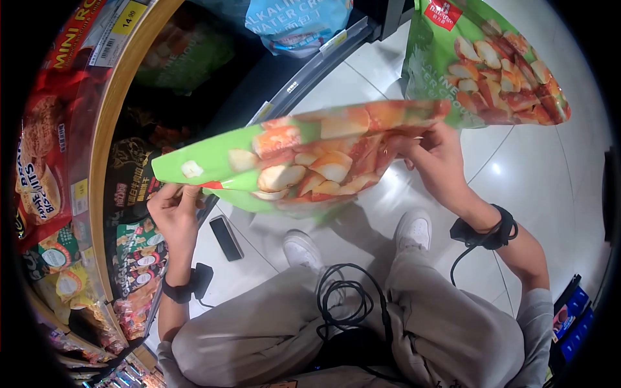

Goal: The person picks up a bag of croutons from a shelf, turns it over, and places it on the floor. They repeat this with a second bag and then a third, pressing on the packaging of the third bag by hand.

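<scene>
A green crouton bag [310, 161] is stretched across the space in front of me, tilted, its printed face toward me and slightly blurred. My left hand [174, 213] pinches its left end between thumb and fingers. At the other end, my right hand [435, 158] grips the bag's edge. Behind my right hand is a second green bag [491, 64] with the same kind of picture, above the tiled floor; its lower edge is partly covered by the held bag. Wristbands with cables sit on both my wrists.
To the left, a wood-edged shelf [103, 129] holds several snack packets, including a red biscuit pack [42, 161]. A blue bag [297, 26] lies on the dark lower shelf. On the floor is a phone [226, 238], near my white shoes [301, 249]. A coiled cable [343, 301] hangs between my knees.
</scene>
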`<action>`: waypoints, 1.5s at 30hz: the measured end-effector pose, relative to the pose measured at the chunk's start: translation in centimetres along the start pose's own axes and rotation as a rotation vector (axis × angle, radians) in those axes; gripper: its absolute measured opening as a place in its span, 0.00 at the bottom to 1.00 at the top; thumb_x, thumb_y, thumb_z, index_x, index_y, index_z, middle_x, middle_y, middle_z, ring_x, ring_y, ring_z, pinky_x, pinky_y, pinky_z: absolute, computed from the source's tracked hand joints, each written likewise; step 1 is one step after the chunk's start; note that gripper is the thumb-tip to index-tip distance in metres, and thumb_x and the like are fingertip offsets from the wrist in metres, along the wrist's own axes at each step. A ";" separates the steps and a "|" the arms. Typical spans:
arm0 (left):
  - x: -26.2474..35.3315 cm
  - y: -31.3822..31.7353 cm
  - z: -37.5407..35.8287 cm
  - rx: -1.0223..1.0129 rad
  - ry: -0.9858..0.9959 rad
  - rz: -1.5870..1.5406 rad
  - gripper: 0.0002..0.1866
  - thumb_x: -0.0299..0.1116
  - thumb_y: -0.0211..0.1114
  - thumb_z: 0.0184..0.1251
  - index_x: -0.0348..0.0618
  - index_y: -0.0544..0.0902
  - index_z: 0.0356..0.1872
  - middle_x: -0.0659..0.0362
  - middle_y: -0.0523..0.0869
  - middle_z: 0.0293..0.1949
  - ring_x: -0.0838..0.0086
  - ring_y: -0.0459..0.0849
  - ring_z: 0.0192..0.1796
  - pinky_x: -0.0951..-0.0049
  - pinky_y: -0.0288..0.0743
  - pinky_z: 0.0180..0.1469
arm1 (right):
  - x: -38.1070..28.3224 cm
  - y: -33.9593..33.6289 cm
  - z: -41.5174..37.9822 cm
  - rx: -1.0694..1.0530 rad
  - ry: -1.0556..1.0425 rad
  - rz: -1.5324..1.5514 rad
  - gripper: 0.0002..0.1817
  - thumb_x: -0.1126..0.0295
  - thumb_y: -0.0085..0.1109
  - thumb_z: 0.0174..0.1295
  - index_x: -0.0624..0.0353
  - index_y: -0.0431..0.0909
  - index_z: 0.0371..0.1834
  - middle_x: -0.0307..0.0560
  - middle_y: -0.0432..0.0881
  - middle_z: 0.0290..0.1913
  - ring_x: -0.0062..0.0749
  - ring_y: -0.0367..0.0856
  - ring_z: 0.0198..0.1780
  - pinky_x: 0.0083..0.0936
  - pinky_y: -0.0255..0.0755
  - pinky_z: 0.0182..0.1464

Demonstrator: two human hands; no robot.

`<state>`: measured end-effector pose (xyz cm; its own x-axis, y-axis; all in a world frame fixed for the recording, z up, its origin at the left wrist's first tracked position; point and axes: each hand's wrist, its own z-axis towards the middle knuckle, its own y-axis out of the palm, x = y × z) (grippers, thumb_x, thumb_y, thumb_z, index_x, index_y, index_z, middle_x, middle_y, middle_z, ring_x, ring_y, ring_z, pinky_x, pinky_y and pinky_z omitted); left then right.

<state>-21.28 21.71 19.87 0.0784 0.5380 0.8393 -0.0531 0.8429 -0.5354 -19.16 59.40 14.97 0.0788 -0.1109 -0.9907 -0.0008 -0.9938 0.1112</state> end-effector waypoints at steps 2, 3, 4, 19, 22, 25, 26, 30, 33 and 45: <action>-0.2 -0.2 0.1 -0.012 -0.080 -0.007 0.08 0.26 0.66 0.69 0.28 0.86 0.37 0.62 0.85 0.23 0.86 0.76 0.21 0.84 0.67 0.23 | -1.0 0.2 0.0 -0.017 0.078 0.013 0.13 0.69 0.65 0.65 0.66 0.81 0.47 0.37 0.84 0.33 0.14 0.78 0.28 0.13 0.71 0.31; 0.1 0.2 0.1 0.005 -0.130 -0.008 0.08 0.27 0.66 0.69 0.30 0.85 0.33 0.63 0.83 0.21 0.87 0.73 0.20 0.84 0.64 0.21 | -1.4 0.5 0.2 -0.026 0.099 0.041 0.13 0.68 0.64 0.66 0.66 0.81 0.48 0.37 0.83 0.32 0.13 0.77 0.27 0.13 0.70 0.29; -0.4 0.5 0.3 0.005 -0.131 -0.008 0.08 0.27 0.66 0.69 0.30 0.85 0.33 0.63 0.83 0.21 0.87 0.73 0.20 0.84 0.64 0.21 | -1.5 0.6 0.3 -0.035 0.121 0.070 0.14 0.66 0.64 0.67 0.66 0.80 0.48 0.37 0.83 0.30 0.12 0.76 0.26 0.12 0.69 0.27; -8.7 6.5 4.1 -0.424 -0.577 -0.457 0.13 0.40 0.62 0.74 0.41 0.83 0.48 0.66 0.87 0.45 0.85 0.82 0.48 0.74 0.75 0.54 | 11.9 -2.7 3.3 -0.056 0.328 0.030 0.17 0.59 0.58 0.72 0.61 0.79 0.54 0.32 0.83 0.42 0.10 0.74 0.41 0.15 0.68 0.43; -9.0 7.1 2.9 -0.444 -0.652 -0.519 0.12 0.38 0.63 0.73 0.44 0.81 0.50 0.69 0.84 0.44 0.85 0.80 0.47 0.69 0.76 0.60 | 13.5 -2.3 1.0 -0.087 0.408 0.075 0.19 0.58 0.55 0.73 0.57 0.76 0.60 0.31 0.82 0.44 0.12 0.75 0.44 0.18 0.69 0.46; -9.6 7.5 2.0 -0.418 -0.693 -0.441 0.06 0.33 0.66 0.71 0.44 0.81 0.43 0.72 0.78 0.32 0.84 0.79 0.43 0.74 0.76 0.55 | 14.8 -2.4 -0.8 -0.104 0.535 0.081 0.20 0.58 0.53 0.74 0.54 0.73 0.65 0.31 0.83 0.45 0.15 0.77 0.45 0.21 0.71 0.50; -10.2 7.6 1.7 -0.413 -0.697 -0.439 0.06 0.33 0.66 0.71 0.44 0.81 0.43 0.72 0.78 0.32 0.84 0.79 0.43 0.74 0.76 0.55 | 15.5 -2.4 -1.2 -0.104 0.587 0.070 0.20 0.58 0.52 0.75 0.53 0.73 0.65 0.31 0.83 0.45 0.15 0.77 0.46 0.23 0.72 0.51; -10.7 8.1 0.9 -0.432 -0.622 -0.314 0.07 0.30 0.66 0.70 0.43 0.79 0.32 0.69 0.79 0.28 0.85 0.79 0.37 0.80 0.71 0.41 | 16.9 -2.5 -1.5 -0.153 0.586 0.088 0.17 0.65 0.51 0.74 0.54 0.74 0.63 0.34 0.85 0.40 0.18 0.80 0.41 0.25 0.77 0.47; -11.3 8.2 0.5 -0.345 -0.587 -0.241 0.06 0.28 0.66 0.69 0.38 0.80 0.34 0.63 0.84 0.30 0.82 0.81 0.33 0.79 0.75 0.38 | 16.6 -1.8 -1.1 -0.107 0.534 0.085 0.14 0.70 0.51 0.73 0.60 0.77 0.58 0.37 0.86 0.37 0.20 0.83 0.36 0.23 0.79 0.41; -10.5 7.3 1.7 -0.223 -0.172 0.360 0.12 0.30 0.71 0.60 0.34 0.77 0.28 0.51 0.82 0.22 0.67 0.84 0.26 0.64 0.76 0.35 | 18.4 -1.7 -1.1 -0.113 0.424 0.034 0.12 0.70 0.52 0.72 0.65 0.79 0.51 0.43 0.86 0.40 0.24 0.86 0.37 0.21 0.81 0.39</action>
<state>-24.21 22.22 7.26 -0.0732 0.8043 0.5897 0.1709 0.5927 -0.7871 -16.60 59.07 -3.31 0.4826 -0.1074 -0.8692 0.0965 -0.9799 0.1747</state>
